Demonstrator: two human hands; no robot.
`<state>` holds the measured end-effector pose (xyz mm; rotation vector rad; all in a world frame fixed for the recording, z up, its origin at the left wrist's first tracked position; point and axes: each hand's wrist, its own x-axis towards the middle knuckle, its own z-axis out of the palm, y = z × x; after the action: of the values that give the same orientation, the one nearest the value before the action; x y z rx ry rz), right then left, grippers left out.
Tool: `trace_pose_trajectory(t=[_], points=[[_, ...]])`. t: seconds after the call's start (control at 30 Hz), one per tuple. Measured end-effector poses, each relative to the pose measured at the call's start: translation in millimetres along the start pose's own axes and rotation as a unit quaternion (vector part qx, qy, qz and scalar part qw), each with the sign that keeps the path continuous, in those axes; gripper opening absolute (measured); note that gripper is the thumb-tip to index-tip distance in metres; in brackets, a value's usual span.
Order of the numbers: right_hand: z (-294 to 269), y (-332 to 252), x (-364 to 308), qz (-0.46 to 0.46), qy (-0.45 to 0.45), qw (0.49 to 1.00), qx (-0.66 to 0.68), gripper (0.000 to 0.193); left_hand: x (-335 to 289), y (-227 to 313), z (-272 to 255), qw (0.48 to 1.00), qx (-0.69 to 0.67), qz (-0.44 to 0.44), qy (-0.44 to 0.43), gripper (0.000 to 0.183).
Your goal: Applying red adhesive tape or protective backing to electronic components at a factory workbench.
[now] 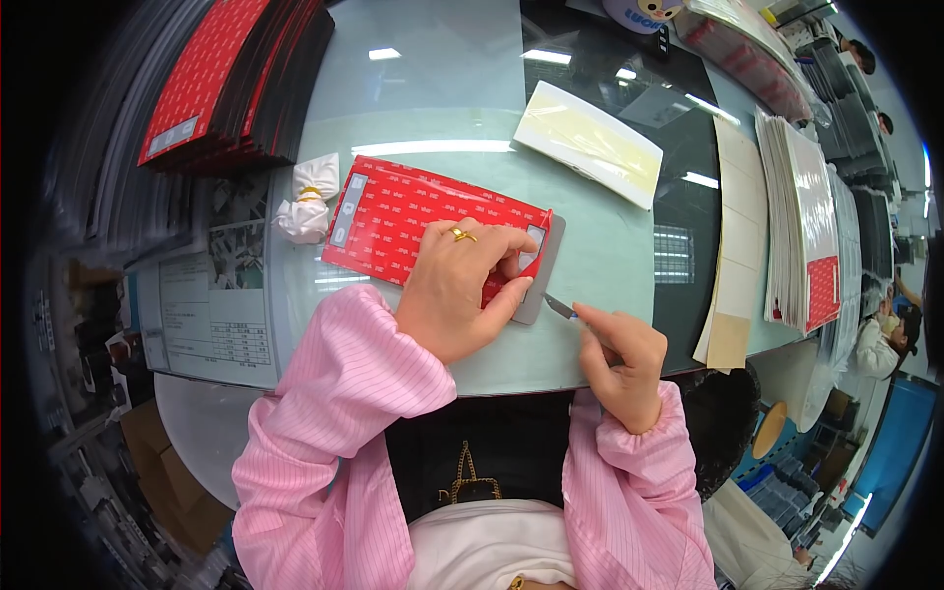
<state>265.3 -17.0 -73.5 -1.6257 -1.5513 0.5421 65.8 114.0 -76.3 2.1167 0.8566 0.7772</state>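
On the table in front of me lies a flat grey panel (pixel 554 246) covered by a printed red backing film (pixel 393 211). My left hand (pixel 454 285), with a ring on one finger, rests over the panel's right end. Its thumb and forefinger are closed on the red film there, where a corner is raised and grey shows beneath. My right hand (pixel 626 364) pinches a small knife (pixel 560 308). The dark blade points left, its tip close to the panel's lower right corner. Most of the handle is hidden in my fingers.
Crumpled white wrapping (pixel 307 202) sits left of the panel. A stack of red-faced panels (pixel 202 88) stands at the far left. Beyond lies a white pad with a yellowish sheet (pixel 590 143). Beige strips (pixel 737 226) and piled white sheets (pixel 792 216) line the right side.
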Motion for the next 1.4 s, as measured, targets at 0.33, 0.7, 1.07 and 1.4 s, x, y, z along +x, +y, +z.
trace_pose_trajectory(t=[0.33,0.7,1.07,1.4], points=[[-0.1,0.2,-0.3,-0.021,0.001,1.000,-0.012,0.037,0.0,0.1,0.0,1.000,0.001,0.001,-0.001,0.028],[-0.8,-0.5,-1.8,-0.009,0.001,1.000,-0.007,0.036,-0.3,0.2,-0.3,1.000,0.002,0.001,-0.001,0.027],[-1.2,1.6,-2.9,-0.020,0.004,1.000,-0.006,0.038,-0.2,0.4,0.2,1.000,0.007,0.003,-0.002,0.027],[1.0,1.9,-1.7,-0.037,-0.003,0.999,-0.032,0.038,0.2,-0.2,0.2,1.000,0.019,0.013,-0.002,0.031]])
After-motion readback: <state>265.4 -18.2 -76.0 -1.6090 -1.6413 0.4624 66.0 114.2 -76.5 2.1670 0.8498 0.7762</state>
